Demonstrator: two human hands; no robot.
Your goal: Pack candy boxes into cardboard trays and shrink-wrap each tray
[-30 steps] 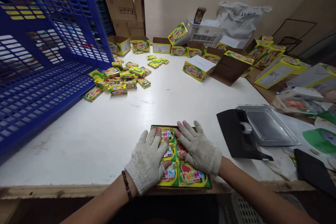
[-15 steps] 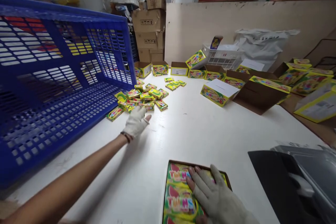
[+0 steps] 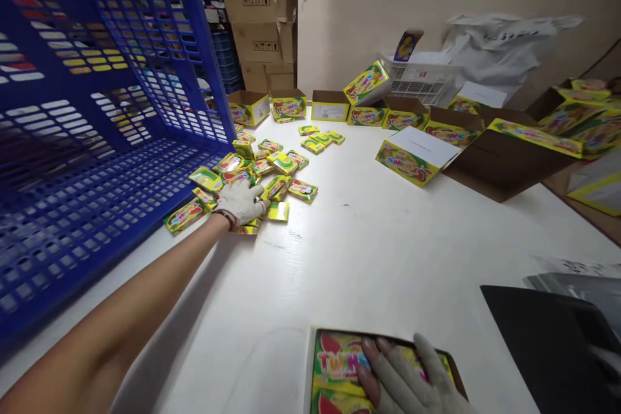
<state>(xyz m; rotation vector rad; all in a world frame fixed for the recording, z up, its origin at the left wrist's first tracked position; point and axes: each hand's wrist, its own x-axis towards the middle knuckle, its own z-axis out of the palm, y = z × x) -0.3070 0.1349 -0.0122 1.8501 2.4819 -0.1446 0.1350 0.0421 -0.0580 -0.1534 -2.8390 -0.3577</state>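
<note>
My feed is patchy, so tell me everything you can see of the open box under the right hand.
The open box looks like cardboard, with dark edges and a pale left side. It lies on the white table, its near end out of frame. Inside, yellow-green packets printed TWINS with red watermelon pictures lie flat; the gloved right hand rests on them.

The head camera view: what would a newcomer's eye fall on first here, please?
Probably the large blue basket, filling the left side. Next, the loose heap of small yellow-and-green packs beside it, where the gloved left hand is. At the bottom, the gloved right hand lies over a box of packs marked TWINS.
</note>
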